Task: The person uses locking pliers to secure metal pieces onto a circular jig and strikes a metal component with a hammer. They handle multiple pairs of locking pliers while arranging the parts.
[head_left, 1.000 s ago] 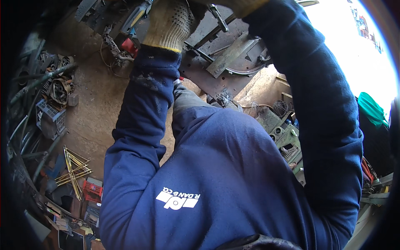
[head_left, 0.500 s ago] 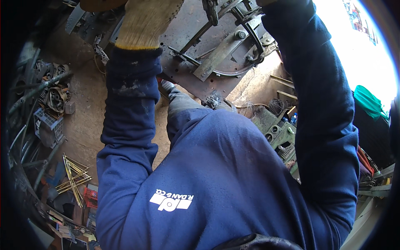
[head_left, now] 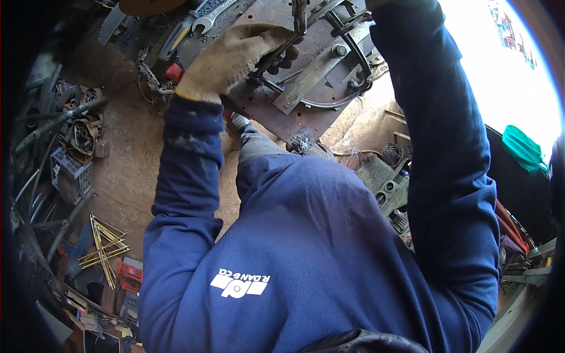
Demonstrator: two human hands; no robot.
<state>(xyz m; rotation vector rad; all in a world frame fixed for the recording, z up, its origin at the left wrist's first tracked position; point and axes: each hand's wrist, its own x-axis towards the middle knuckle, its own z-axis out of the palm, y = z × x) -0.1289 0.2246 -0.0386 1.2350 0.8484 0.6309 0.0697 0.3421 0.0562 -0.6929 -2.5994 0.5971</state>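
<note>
My left hand [head_left: 238, 59], in a tan work glove with a yellow cuff edge, wraps its fingers round a dark bar of a bent metal frame [head_left: 353, 44]. Dark fingertips show on the bar's far side. That frame stands on a rusty steel plate [head_left: 259, 109] drilled with small holes. Across the plate lies a thick flat steel bar [head_left: 309, 79], held by a bolt [head_left: 339, 50]. Beyond the frame, my right arm [head_left: 424, 76] reaches to the upper edge; its hand is almost wholly cut off there, so its fingers are hidden. Locking pliers [head_left: 376, 65] sit at the plate's right side.
A wrench [head_left: 206, 20] and a yellow-grey knife-like tool [head_left: 175, 40] lie at the far left of the plate. Scrap metal and a grey crate [head_left: 70, 173] crowd the left floor, near brass-coloured rods [head_left: 103, 250]. A greenish machine part [head_left: 382, 182] stands right of my legs.
My left hand has come down and to the right from the upper edge and closed on the frame's bar. The wrench and knife-like tool have come into sight. My right arm has hardly moved.
</note>
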